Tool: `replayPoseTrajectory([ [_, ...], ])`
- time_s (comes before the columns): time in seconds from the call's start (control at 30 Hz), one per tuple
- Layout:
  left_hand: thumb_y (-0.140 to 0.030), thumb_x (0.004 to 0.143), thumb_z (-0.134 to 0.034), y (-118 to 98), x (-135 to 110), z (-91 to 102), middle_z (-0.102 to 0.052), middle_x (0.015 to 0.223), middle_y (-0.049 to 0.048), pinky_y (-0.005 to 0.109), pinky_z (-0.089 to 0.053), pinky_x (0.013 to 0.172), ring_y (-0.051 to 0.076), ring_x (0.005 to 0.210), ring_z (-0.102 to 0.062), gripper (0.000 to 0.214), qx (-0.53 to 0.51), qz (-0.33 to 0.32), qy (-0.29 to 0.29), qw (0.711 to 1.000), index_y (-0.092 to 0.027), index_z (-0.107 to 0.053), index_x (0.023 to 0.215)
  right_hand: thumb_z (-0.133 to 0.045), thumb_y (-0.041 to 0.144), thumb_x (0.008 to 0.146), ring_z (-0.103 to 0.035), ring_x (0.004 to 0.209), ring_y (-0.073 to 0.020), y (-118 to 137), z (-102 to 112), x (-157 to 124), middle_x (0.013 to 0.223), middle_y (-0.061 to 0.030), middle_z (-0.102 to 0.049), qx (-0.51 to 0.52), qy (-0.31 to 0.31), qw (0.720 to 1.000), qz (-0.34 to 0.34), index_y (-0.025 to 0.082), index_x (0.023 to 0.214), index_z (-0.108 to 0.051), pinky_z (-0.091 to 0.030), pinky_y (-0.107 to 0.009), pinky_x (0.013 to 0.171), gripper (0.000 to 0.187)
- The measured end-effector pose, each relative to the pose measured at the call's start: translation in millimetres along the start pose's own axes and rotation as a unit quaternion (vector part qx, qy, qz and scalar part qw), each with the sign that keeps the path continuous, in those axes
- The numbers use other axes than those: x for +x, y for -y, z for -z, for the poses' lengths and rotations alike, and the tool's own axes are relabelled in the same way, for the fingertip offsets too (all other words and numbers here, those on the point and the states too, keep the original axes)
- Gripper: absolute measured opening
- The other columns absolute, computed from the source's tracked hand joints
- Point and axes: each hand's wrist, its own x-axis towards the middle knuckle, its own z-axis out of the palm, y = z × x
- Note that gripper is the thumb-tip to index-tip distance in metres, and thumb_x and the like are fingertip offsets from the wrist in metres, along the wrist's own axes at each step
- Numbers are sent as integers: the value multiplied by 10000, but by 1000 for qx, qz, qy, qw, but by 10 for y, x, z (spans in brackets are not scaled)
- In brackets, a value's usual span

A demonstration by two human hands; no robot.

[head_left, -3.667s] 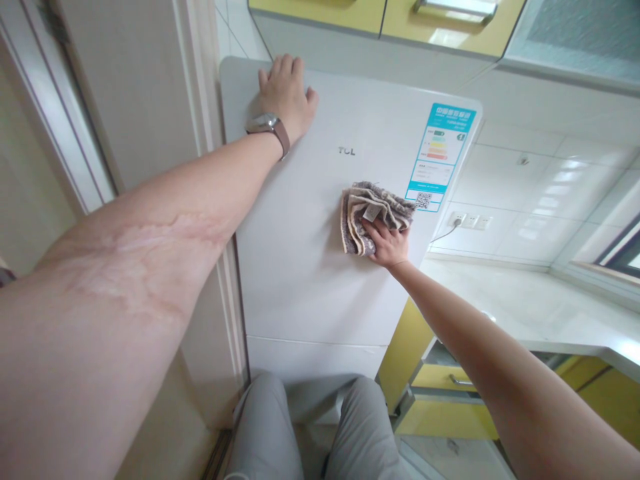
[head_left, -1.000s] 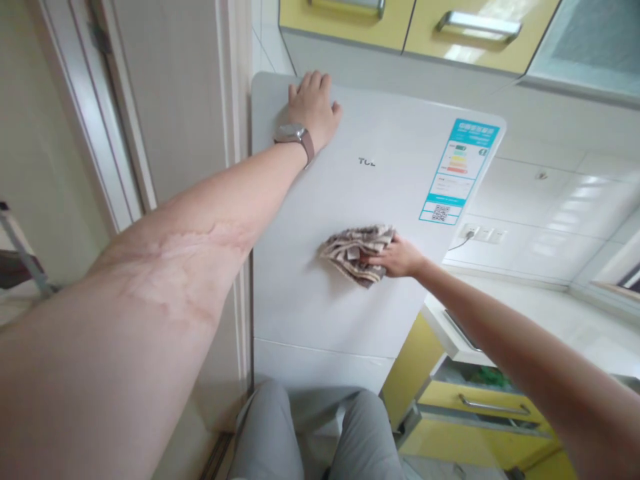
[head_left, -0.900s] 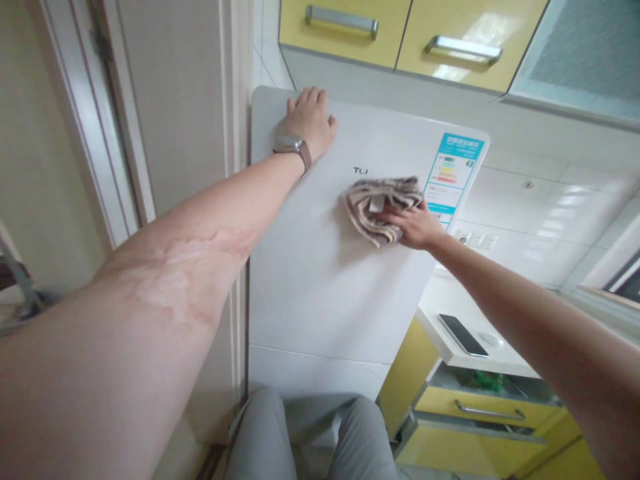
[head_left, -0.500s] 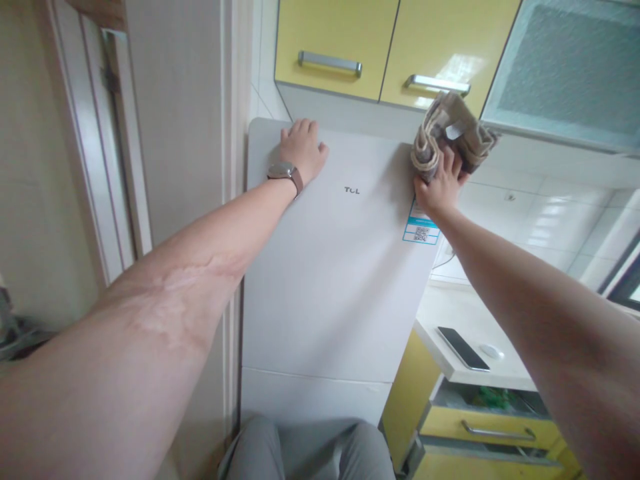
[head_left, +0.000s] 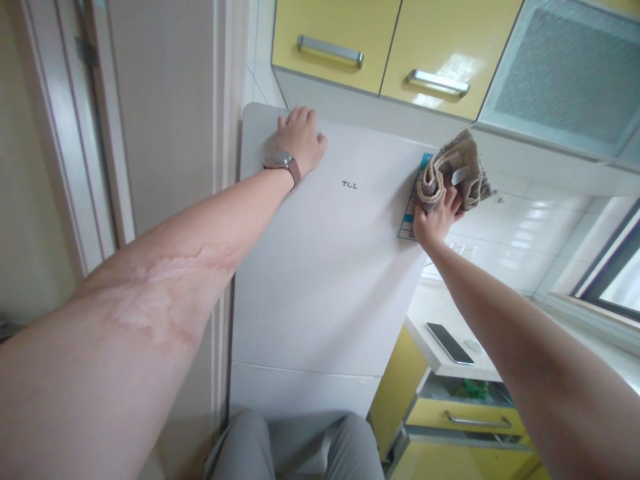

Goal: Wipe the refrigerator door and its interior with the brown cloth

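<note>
A white refrigerator (head_left: 320, 267) with TCL lettering stands in front of me. My left hand (head_left: 301, 139), with a watch (head_left: 281, 162) at the wrist, lies on the upper left of its door, fingers pointing to the top edge. At the door's upper right edge my right hand (head_left: 439, 217) grips a folded brown and beige cloth (head_left: 457, 167). The cloth is bunched above the fingers and covers part of a blue and white label (head_left: 407, 223) on the door.
Yellow wall cabinets (head_left: 335, 33) with metal handles hang above the refrigerator. On the right, a phone (head_left: 450, 343) and a small white round object (head_left: 473, 346) lie on the white counter (head_left: 425, 307). A pale door frame (head_left: 227, 200) stands close on the left.
My right hand has moved down the refrigerator's right edge with the cloth, baring the label's top. My left hand stays at the same place on the door. The view has shifted slightly.
</note>
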Motion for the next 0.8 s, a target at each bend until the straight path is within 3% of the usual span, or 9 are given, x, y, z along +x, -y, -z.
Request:
replayPoseTrajectory([
  [0.17,-555,977,-284,-1,-10,-15,-570,1479,-30,564,-147,1117,281,1370,-278,485,0,1,-4,1000,-402,-483,1392,-520,429,826,-371,1345,-462,-248,8,-261,1510,-211,-465,8,0,1000,27,216,1535,-460,-353,-732,1032,743],
  [0.3,-438,1012,-343,-4,-16,-36,-552,1468,13,568,-204,1090,284,1330,-312,396,33,-5,-21,999,-348,-517,1356,-524,439,830,-372,1346,-447,-490,6,-666,1547,-197,-432,4,11,998,60,193,1567,-437,-352,-686,1099,782],
  [0.4,-373,1036,-379,-8,-12,-62,-561,1429,52,536,-252,1085,275,1305,-331,324,59,-10,-35,998,-302,-532,1313,-513,446,844,-366,1361,-473,-690,3,-1224,1566,-209,-419,-5,59,995,83,181,1588,-427,-344,-705,1097,795],
  [0.5,-286,1036,-434,-23,-5,-93,-561,1435,82,508,-280,1085,262,1299,-349,300,94,-11,-45,995,-214,-506,1318,-521,479,838,-386,1367,-492,-925,46,-2043,1534,-223,-463,-36,162,982,94,171,1564,-486,-327,-726,1108,789],
  [0.6,-232,1037,-471,-44,-2,-120,-560,1440,121,498,-290,1080,253,1300,-369,296,120,-10,-54,991,-136,-480,1317,-605,424,780,-499,1267,-502,-1143,164,-3012,1360,-240,-610,-83,326,934,119,174,1459,-634,-380,-709,1073,724],
  [0.67,-234,1050,-476,-50,-3,-133,-562,1438,118,488,-295,1079,251,1299,-371,283,132,-8,-54,990,-139,-480,1316,-605,328,773,-584,1189,-461,-1216,255,-3623,1252,-206,-692,-53,448,871,196,242,1354,-726,-472,-621,999,600],
  [0.73,-239,1062,-477,-43,-5,-141,-560,1437,105,481,-299,1078,249,1299,-364,274,146,-7,-55,988,-148,-474,1321,-619,290,736,-648,1140,-384,-1184,318,-4122,1220,-90,-746,-3,489,835,252,392,1221,-780,-507,-539,975,521],
  [0.8,-252,1082,-471,-23,-2,-145,-548,1442,93,480,-298,1081,243,1300,-343,274,155,-12,-52,987,-156,-454,1337,-593,266,722,-691,1063,-324,-1041,329,-4465,1178,-16,-774,91,497,765,399,463,1190,-771,-519,-500,915,537],
])
